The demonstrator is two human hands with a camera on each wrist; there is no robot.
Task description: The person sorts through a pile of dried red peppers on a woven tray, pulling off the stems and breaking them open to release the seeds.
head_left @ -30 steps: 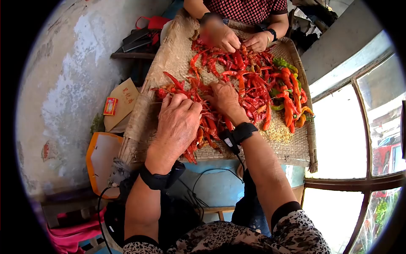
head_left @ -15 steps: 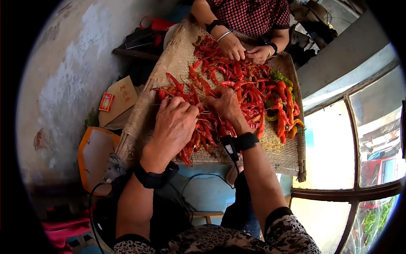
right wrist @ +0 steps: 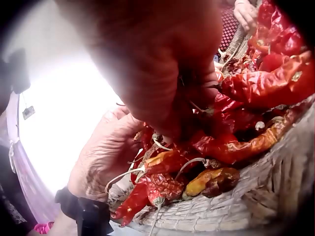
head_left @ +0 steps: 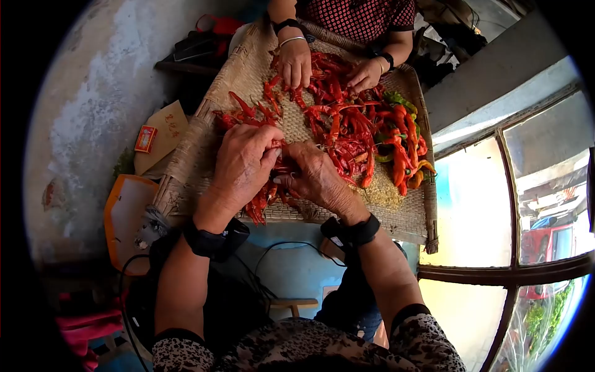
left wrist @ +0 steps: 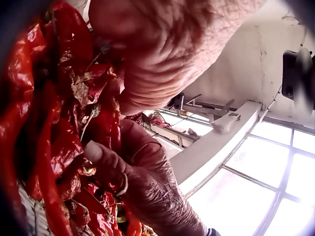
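Dried red chili peppers (head_left: 344, 133) lie heaped on a woven tray (head_left: 294, 121). At the near left part of the heap, my left hand (head_left: 238, 164) pinches a red chili pepper (head_left: 276, 144) with curled fingers. My right hand (head_left: 322, 183) is close against it from the right, thumb and fingers bent round the chili; in the left wrist view its thumb (left wrist: 101, 157) presses near red skin and dry stalks. The fingertips are partly hidden. Below the hands in the right wrist view, wrinkled peppers with pale stems (right wrist: 167, 184) lie on the weave.
Opposite, another person's hands (head_left: 295, 65) reach into the heap. Fresher red and green peppers (head_left: 403, 142) lie at the tray's right side, beside scattered yellow seeds (head_left: 384, 197). A wall (head_left: 80, 136) stands left, a window (head_left: 471, 204) right. An orange-edged box (head_left: 127, 217) sits beside the tray.
My right hand has drawn left and nearer, meeting my left hand over the chili. The other person's hands have parted, one moving left over the heap. The view has shifted slightly.
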